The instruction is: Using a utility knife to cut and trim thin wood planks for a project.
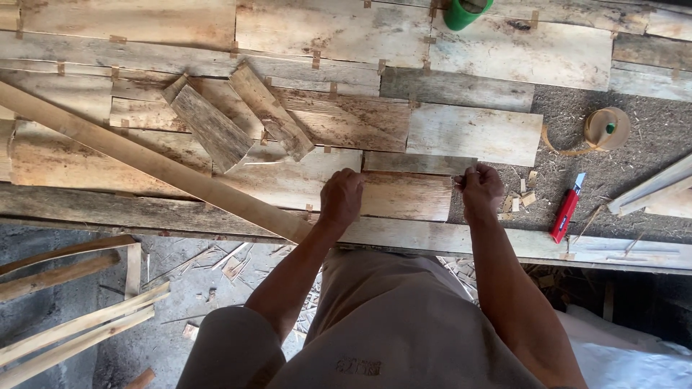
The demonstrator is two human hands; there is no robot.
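My left hand rests knuckles up on a brownish veneer sheet near the bench's front edge, pressing its left end. My right hand pinches the right end of a narrow grey veneer strip that lies just above that sheet. Many thin wood veneer pieces are laid edge to edge across the bench, joined by small tape patches.
A long wooden slat lies diagonally at left. Loose veneer pieces are stacked nearby. A red utility knife and a roll of brown tape sit at right, a green cup at top. Wood strips lie on the floor.
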